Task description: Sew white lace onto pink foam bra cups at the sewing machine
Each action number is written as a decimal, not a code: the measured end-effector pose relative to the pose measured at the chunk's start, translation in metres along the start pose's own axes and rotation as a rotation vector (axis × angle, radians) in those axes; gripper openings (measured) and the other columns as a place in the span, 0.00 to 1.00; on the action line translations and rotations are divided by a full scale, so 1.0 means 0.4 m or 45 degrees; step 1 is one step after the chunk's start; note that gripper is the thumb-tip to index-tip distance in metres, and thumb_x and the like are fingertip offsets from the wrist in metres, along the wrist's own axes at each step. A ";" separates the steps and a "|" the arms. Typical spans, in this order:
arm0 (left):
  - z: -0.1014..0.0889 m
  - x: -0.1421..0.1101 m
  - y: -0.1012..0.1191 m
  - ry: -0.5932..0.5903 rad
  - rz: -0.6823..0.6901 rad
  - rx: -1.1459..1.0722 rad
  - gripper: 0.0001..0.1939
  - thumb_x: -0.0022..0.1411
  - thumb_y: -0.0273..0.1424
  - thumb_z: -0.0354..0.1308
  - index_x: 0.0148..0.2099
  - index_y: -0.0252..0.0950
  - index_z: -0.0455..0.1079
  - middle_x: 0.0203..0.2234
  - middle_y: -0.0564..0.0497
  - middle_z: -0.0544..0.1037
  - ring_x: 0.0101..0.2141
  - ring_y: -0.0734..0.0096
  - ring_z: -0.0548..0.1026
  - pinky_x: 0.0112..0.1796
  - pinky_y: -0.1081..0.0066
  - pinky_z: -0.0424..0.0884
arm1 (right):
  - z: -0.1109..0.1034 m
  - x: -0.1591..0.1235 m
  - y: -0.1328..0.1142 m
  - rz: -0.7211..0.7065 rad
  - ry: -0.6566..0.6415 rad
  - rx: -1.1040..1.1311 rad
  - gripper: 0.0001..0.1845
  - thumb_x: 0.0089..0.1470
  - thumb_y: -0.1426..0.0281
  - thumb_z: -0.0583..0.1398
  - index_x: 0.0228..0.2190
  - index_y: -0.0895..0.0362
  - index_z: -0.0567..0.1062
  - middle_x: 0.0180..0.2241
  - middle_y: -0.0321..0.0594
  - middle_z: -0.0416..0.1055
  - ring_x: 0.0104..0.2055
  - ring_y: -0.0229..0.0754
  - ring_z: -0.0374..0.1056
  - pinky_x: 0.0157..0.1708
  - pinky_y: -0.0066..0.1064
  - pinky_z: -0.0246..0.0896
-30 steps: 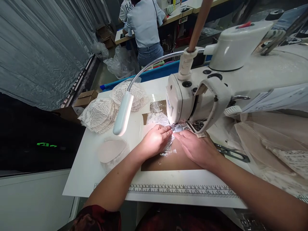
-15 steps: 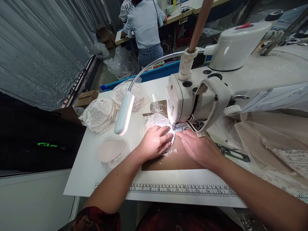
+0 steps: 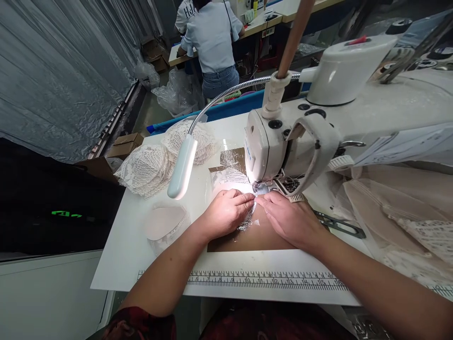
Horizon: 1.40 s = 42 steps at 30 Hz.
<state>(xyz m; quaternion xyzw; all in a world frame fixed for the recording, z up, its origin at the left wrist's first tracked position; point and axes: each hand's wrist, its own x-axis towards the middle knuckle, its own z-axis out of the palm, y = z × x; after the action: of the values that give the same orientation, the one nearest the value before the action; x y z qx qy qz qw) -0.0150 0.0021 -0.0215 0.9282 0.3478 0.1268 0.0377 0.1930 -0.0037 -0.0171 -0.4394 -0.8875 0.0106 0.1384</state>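
Observation:
A white lace piece (image 3: pixel 230 176) lies under the needle end of a white sewing machine (image 3: pixel 260 141), lit brightly there. My left hand (image 3: pixel 224 215) rests over it, fingers bunched together at its right edge and partly covering it. From the other side, my right hand (image 3: pixel 288 217) pinches that same edge just in front of the presser foot, thumb and fingertips nearly touching those of the left. Beneath both hands is a brown sheet (image 3: pixel 265 238) fixed on the white table. The fingertips hide the exact spot they grip.
Stacked lace cups (image 3: pixel 145 170) and a beige cup (image 3: pixel 164 224) lie to the left. A lamp (image 3: pixel 182 167) on a bendy neck hangs over the table. Sheer beige fabric (image 3: pixel 382 203) is heaped at right. A ruler strip (image 3: pixel 247 281) runs along the front edge. A person (image 3: pixel 214 42) sits beyond.
My left fingertips have drawn closer together and slid slightly toward the needle. My right hand has shifted a little to the left, its fingertips now meeting the left ones.

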 end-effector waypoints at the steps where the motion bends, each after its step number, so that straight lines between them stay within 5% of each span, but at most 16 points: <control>1: 0.001 0.001 0.002 -0.002 -0.006 0.010 0.17 0.68 0.31 0.46 0.54 0.34 0.69 0.52 0.45 0.73 0.41 0.64 0.69 0.41 0.63 0.69 | 0.001 0.001 -0.001 0.005 0.009 -0.002 0.19 0.54 0.77 0.50 0.42 0.57 0.76 0.31 0.40 0.71 0.27 0.39 0.57 0.26 0.32 0.42; 23: -0.006 0.017 0.007 -0.030 -0.117 -0.020 0.20 0.68 0.35 0.45 0.55 0.31 0.67 0.54 0.41 0.71 0.45 0.58 0.69 0.45 0.56 0.68 | 0.011 0.001 -0.001 0.030 0.048 -0.030 0.19 0.53 0.77 0.50 0.40 0.57 0.77 0.29 0.40 0.72 0.26 0.40 0.58 0.25 0.33 0.42; 26: -0.033 0.002 0.001 -0.082 -0.083 -0.092 0.21 0.64 0.36 0.51 0.56 0.33 0.66 0.56 0.41 0.68 0.48 0.55 0.68 0.48 0.55 0.67 | 0.011 -0.002 0.002 0.035 0.051 -0.001 0.19 0.53 0.77 0.50 0.40 0.57 0.77 0.32 0.41 0.73 0.27 0.40 0.60 0.26 0.32 0.46; 31: -0.074 -0.022 -0.001 -0.143 -0.035 -0.213 0.24 0.52 0.24 0.54 0.54 0.36 0.67 0.57 0.42 0.66 0.53 0.56 0.66 0.50 0.57 0.67 | 0.014 -0.005 0.007 0.062 0.072 0.085 0.18 0.56 0.74 0.50 0.42 0.57 0.76 0.34 0.43 0.74 0.32 0.42 0.66 0.30 0.31 0.53; 36: -0.051 -0.015 0.003 -0.073 -0.108 -0.136 0.12 0.63 0.24 0.47 0.43 0.36 0.71 0.50 0.46 0.74 0.48 0.60 0.71 0.46 0.59 0.69 | 0.020 -0.005 0.005 0.022 0.065 0.174 0.17 0.57 0.72 0.50 0.44 0.56 0.75 0.37 0.42 0.74 0.31 0.41 0.68 0.29 0.31 0.56; 42: -0.023 0.005 0.009 0.077 -0.186 -0.375 0.08 0.66 0.28 0.48 0.39 0.34 0.68 0.39 0.46 0.78 0.41 0.67 0.74 0.43 0.66 0.70 | 0.034 0.002 0.001 -0.049 0.073 0.213 0.11 0.59 0.68 0.53 0.39 0.58 0.74 0.35 0.41 0.73 0.31 0.39 0.68 0.29 0.29 0.55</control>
<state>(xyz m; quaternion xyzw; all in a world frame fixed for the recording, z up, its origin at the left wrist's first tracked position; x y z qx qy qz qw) -0.0137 0.0003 -0.0117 0.8806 0.3930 0.2011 0.1719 0.1892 -0.0014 -0.0301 -0.4095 -0.8874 0.0693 0.2001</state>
